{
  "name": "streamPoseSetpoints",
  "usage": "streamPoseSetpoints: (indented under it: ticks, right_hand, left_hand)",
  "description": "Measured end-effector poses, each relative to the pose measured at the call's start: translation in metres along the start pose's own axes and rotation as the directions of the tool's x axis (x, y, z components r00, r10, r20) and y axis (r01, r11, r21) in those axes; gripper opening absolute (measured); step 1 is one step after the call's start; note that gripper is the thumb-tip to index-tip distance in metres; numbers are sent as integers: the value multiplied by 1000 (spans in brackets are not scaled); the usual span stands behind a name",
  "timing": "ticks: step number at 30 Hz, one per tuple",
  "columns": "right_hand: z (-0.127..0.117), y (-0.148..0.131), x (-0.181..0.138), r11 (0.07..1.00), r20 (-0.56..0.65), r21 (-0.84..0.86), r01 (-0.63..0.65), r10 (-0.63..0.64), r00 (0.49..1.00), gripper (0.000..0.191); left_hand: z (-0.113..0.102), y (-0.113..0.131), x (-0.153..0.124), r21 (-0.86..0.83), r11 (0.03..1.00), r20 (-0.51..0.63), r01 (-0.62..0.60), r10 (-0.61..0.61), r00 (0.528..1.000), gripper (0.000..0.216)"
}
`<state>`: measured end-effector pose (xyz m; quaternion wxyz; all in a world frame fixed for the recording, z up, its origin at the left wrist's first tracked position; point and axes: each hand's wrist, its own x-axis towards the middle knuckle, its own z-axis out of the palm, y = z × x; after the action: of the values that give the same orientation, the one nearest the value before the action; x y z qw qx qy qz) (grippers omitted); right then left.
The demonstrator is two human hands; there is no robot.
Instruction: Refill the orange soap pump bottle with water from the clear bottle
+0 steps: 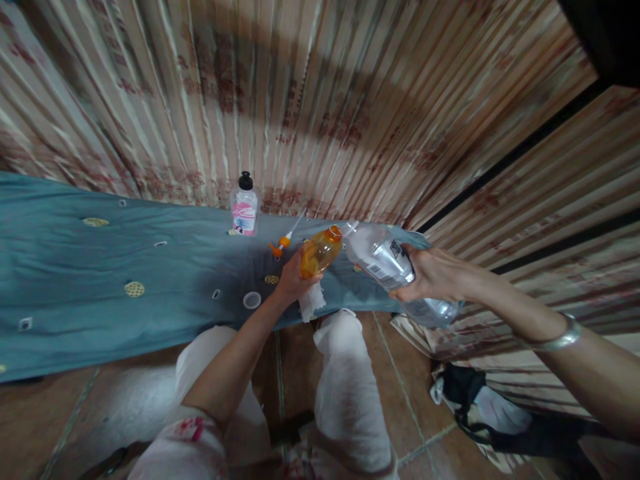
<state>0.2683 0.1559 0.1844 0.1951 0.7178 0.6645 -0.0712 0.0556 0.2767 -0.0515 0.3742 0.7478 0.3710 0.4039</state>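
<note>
My left hand [294,279] is wrapped round a small amber bottle [323,252], tilted with its open neck toward the upper right. In my right hand [431,273] is a large clear plastic bottle [381,252] with a printed label, tipped so its mouth meets or nearly meets the amber bottle's neck. Whether liquid is passing between them I cannot tell. An orange pump top [281,247] with a clear tube lies beside the amber bottle. Below my left hand is a crumpled white tissue [312,303]. A small round whitish cap [252,300] rests left of my left wrist.
A clear bottle [245,212] with a black cap and pink label stands at the back of the teal cloth [180,267]. Patterned curtains [240,100] hang behind and at right. A dark bag [465,393] lies on the tiled floor [390,373] at lower right.
</note>
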Motion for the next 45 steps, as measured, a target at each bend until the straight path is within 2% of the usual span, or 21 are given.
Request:
streamPoseSetpoints:
  ticks: [7,22,28,35,41,45]
  right_hand:
    - [1,1,0,1000,-11,9,11,-11,1000,57]
    - [-1,0,-1,1000,-8,19,9,-9,1000,55]
    - [-1,0,-1,1000,-10,2,11,-11,1000,56]
    - [-1,0,-1,1000,-6,3,5,-5,1000,58]
    - [1,1,0,1000,-9,-5,2,-2,1000,60]
    - [0,1,-1,1000,-11,17,10,-10,1000,54]
  left_hand:
    - [1,-2,0,39,999,-11,-26,26,1000,77]
    - [4,-8,0,-2,1000,-28,-26,25,999,78]
    - [4,-7,1,49,998,-30,-26,28,999,79]
    - [4,-4,1,-35,999,-19,2,-2,1000,81]
    - [2,-2,1,-42,999,-18,-7,6,1000,77]
    - [2,-3,2,-18,1000,-14,-3,3,1000,80]
